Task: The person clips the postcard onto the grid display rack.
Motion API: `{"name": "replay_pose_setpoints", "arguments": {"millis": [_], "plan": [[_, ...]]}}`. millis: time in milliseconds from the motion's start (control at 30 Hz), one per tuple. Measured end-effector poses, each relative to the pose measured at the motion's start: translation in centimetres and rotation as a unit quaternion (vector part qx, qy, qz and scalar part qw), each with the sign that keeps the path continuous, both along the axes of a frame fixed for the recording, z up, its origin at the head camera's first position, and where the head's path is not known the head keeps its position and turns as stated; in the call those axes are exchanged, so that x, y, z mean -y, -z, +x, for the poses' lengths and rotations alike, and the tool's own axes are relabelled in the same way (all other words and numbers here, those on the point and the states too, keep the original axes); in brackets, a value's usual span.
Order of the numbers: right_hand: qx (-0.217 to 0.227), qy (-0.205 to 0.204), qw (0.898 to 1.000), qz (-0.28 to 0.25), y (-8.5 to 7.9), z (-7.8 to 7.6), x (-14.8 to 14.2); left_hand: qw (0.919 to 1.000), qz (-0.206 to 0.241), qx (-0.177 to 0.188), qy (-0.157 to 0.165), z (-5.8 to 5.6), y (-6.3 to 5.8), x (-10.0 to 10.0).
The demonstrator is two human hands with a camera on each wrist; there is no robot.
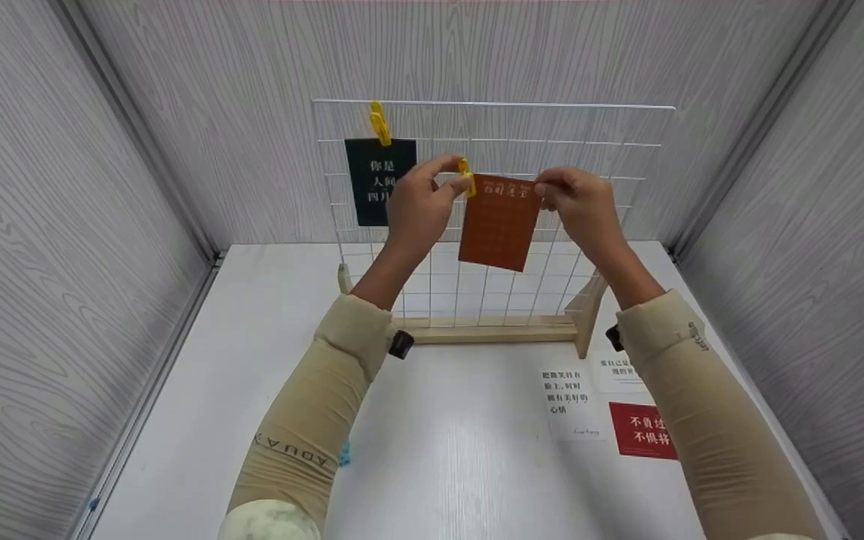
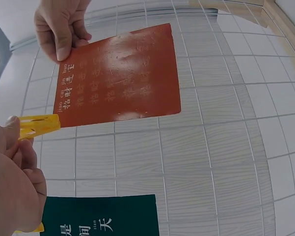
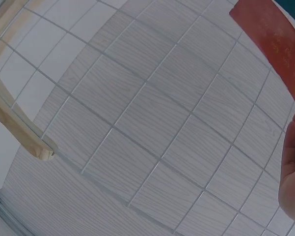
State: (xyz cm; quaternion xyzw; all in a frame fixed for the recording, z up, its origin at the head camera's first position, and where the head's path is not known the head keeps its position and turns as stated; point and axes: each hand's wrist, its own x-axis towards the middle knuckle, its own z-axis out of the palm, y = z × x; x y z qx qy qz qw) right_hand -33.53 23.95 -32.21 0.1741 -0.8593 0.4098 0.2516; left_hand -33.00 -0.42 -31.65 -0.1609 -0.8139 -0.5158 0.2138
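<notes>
Fastening seemed underway: left hand (image 1: 418, 206) pinched yellow clip (image 1: 467, 182), right hand (image 1: 583, 202) red card (image 1: 498, 229); next probably required aligning with wire grid (image 1: 492, 103).

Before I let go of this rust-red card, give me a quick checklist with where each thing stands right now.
1. Left hand pinching the yellow clip: ok.
2. Clip's tip at a corner of the rust-red card: ok.
3. Right hand pinching the other top corner: ok.
4. Card hanging level: not ok, slightly tilted in the head view.
5. Clip biting a wire of the grid: cannot tell.
6. Dark green card under its own clip: ok.
</notes>
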Motion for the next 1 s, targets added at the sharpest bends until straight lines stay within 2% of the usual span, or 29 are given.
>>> {"name": "replay_pose_setpoints", "arguments": {"millis": [400, 800, 1000], "plan": [[-0.003, 0.002, 1.0, -0.005, -1.0, -0.7, 0.5, 0.9995, 0.029, 0.01, 0.005, -1.0, -1.5, -0.6], [-0.031, 0.008, 0.999, 0.0, -2.3, -1.8, 1.0, 0.9978, 0.065, -0.01, -0.009, -1.9, -2.9, -1.8], [-0.024, 0.01, 1.0, 0.006, -2.7, -1.9, 1.2, 0.9962, 0.083, -0.025, -0.01, -2.2, -3.4, -2.5]]}}
